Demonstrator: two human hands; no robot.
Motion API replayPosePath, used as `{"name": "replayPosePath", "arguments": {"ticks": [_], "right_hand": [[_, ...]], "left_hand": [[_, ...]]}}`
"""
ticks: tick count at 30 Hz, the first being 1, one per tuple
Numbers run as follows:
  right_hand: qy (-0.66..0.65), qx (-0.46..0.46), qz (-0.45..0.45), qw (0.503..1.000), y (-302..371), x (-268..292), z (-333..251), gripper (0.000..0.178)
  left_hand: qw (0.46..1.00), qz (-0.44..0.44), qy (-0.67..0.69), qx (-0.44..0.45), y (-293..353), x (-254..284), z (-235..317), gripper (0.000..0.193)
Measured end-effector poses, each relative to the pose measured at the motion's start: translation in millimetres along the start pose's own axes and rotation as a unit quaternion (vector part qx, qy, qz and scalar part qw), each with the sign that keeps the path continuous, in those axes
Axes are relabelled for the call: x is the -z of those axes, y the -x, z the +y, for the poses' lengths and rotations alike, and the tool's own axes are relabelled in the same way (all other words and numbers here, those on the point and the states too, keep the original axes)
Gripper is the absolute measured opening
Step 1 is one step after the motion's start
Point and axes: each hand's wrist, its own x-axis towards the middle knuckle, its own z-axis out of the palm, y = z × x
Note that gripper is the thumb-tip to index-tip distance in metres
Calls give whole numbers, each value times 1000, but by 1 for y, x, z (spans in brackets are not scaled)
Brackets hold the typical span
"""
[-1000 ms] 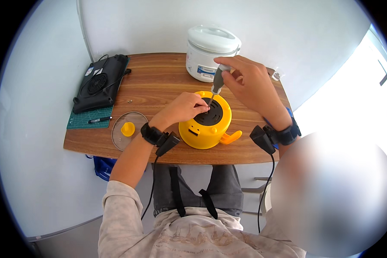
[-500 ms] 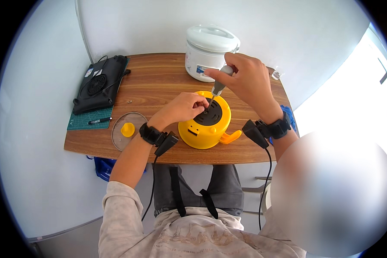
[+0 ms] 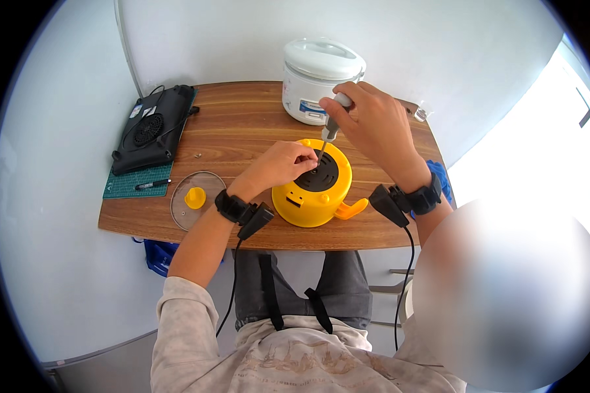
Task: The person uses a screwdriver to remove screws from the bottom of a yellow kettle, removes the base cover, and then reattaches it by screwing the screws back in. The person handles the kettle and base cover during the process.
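Observation:
A yellow electric pot (image 3: 316, 213) stands upside down near the table's front edge, its black slotted base plate (image 3: 326, 178) facing up and its handle pointing right. My right hand (image 3: 377, 121) grips the grey and white handle of a screwdriver (image 3: 329, 133). The tool leans slightly, with its shaft running down to the black plate. Close to the tip, my left hand (image 3: 278, 164) rests over the plate with thumb and fingers pinched together. Whatever is between those fingertips is hidden.
Behind the pot sits a white rice cooker (image 3: 321, 78). A glass lid (image 3: 200, 180) with a yellow knob lies left of my left forearm. Farther left, an upturned black appliance (image 3: 147, 134) and a marker (image 3: 153, 185) lie on a green cutting mat (image 3: 121, 187). A small clear item (image 3: 421, 114) stands at the back right.
The screwdriver has become more upright. My right hand has shifted a little left and turned around the handle. My left hand and the pot have stayed in place.

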Motion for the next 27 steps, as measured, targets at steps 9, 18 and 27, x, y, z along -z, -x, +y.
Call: {"name": "replayPosePath", "arguments": {"ticks": [9,18,27], "right_hand": [[-47,8,-28,998,5,18,-6,27],[-95,-17,-69,993,3,16,-3,31],[-159,-86,-32,983,9,22,4,33]], "left_hand": [[1000,10,1,-9,-1,-2,-1,20],[1000,8,-1,-28,-2,-4,-7,23],[1000,11,4,-8,2,2,-5,17]]}}
